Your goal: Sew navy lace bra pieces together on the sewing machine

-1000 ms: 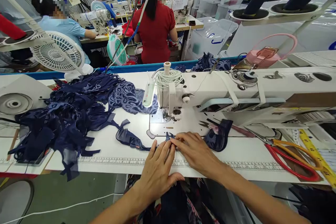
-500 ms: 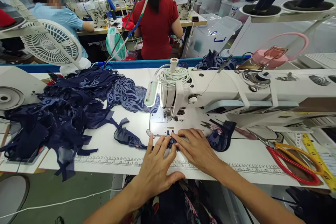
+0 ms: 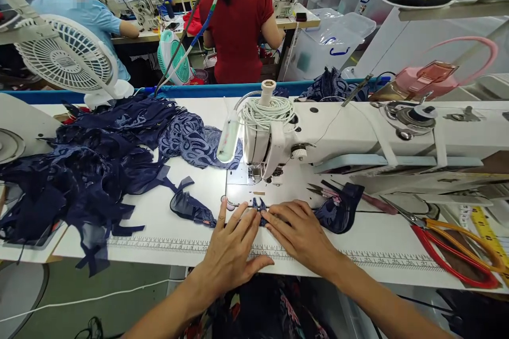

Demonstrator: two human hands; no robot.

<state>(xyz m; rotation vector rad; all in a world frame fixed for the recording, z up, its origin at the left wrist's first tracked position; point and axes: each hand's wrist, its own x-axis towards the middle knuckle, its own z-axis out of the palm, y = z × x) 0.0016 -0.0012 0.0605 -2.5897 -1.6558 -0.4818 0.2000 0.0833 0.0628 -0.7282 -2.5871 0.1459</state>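
Note:
A navy lace garment piece, much like a bra, lies across the front of the sewing table; its left part (image 3: pixel 190 208) and right part (image 3: pixel 338 213) show on either side of my hands. My left hand (image 3: pixel 234 241) is laid flat on its middle, fingers stretched out. My right hand (image 3: pixel 304 233) also lies flat there, its fingertips pointing in toward the left ones. Between the fingertips a small dark bit of the piece (image 3: pixel 260 211) sticks up; the rest of the middle is covered. Just beyond is the needle area of a white sewing machine (image 3: pixel 338 127).
Navy fabric pieces (image 3: pixel 99 164) are heaped at the left, with patterned lace (image 3: pixel 194 140) beside them. Thread snips (image 3: pixel 324 190) lie by the right part. Red-and-orange-handled scissors (image 3: pixel 457 249) and a yellow tape measure (image 3: pixel 487 230) rest at the right. A printed ruler (image 3: pixel 167 245) runs along the front edge.
The view has shifted slightly. My fingers have flattened a little more on the middle of the piece, and the small upright bit between them shows more plainly.

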